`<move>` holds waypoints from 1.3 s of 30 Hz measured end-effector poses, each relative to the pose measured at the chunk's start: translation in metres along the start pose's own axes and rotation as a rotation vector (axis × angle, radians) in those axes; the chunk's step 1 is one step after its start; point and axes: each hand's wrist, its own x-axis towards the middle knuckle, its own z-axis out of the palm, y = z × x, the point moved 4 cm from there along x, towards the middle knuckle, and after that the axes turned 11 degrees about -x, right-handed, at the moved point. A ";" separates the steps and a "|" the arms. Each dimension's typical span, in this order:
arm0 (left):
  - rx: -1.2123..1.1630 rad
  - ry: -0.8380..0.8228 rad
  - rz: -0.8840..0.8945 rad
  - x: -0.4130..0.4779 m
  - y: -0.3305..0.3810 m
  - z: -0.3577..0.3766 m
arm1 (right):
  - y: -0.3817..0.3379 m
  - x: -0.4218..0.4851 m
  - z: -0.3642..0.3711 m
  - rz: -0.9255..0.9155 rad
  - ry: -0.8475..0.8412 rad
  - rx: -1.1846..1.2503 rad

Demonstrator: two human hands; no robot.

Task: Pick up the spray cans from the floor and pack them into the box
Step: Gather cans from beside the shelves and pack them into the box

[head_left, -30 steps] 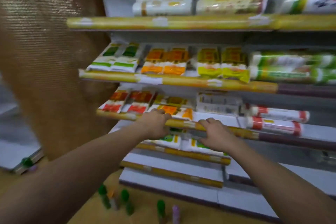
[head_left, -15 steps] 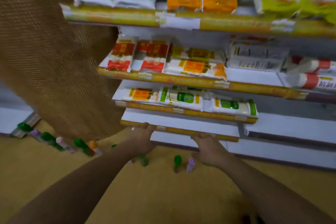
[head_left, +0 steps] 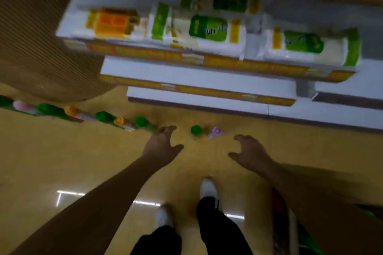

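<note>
Two cans stand caps up on the yellow floor (head_left: 62, 151) just beyond the hands, level with the gap between them: a green-capped can (head_left: 195, 130) nearer the left hand (head_left: 163, 145) and a purple-capped can (head_left: 216, 131) nearer the right hand (head_left: 249, 151), the pair just beside each other. Both hands hang over the floor with fingers spread and lightly bent, gripping nothing. From the left hand outward a row of cans (head_left: 103, 116) with green, orange and pink caps lines the floor; its nearest green cap (head_left: 141, 121) lies close to the left fingertips, though blur hides whether they touch. Farther beyond both hands rise white shelves (head_left: 196, 72) with yellow edge strips, carrying white packets (head_left: 209, 31) printed green and orange. Behind the hands, towards the person, are two white shoes (head_left: 208, 187) under dark trouser legs.
</note>
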 end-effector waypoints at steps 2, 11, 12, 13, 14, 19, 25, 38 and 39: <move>-0.087 0.027 -0.031 0.031 -0.016 0.035 | 0.015 0.038 0.029 0.014 0.006 0.033; -0.299 0.123 -0.008 0.169 -0.117 0.191 | 0.054 0.217 0.158 0.117 0.095 0.265; -0.323 0.132 -0.011 0.182 -0.126 0.204 | 0.055 0.234 0.169 0.104 0.124 0.273; -0.349 0.141 -0.010 0.196 -0.135 0.215 | 0.054 0.249 0.180 0.078 0.151 0.280; -0.378 0.142 -0.006 0.207 -0.143 0.225 | 0.053 0.262 0.190 0.051 0.172 0.315; -0.512 0.141 0.029 0.250 -0.165 0.260 | 0.051 0.293 0.220 0.080 0.364 0.542; -0.375 0.151 0.068 0.233 -0.134 0.251 | 0.064 0.247 0.207 0.205 0.492 0.690; -0.191 -0.104 0.480 0.089 0.215 0.110 | 0.138 -0.045 -0.006 0.457 0.616 0.803; -0.185 -0.129 0.528 0.070 0.248 0.097 | 0.142 -0.076 -0.029 0.458 0.644 0.811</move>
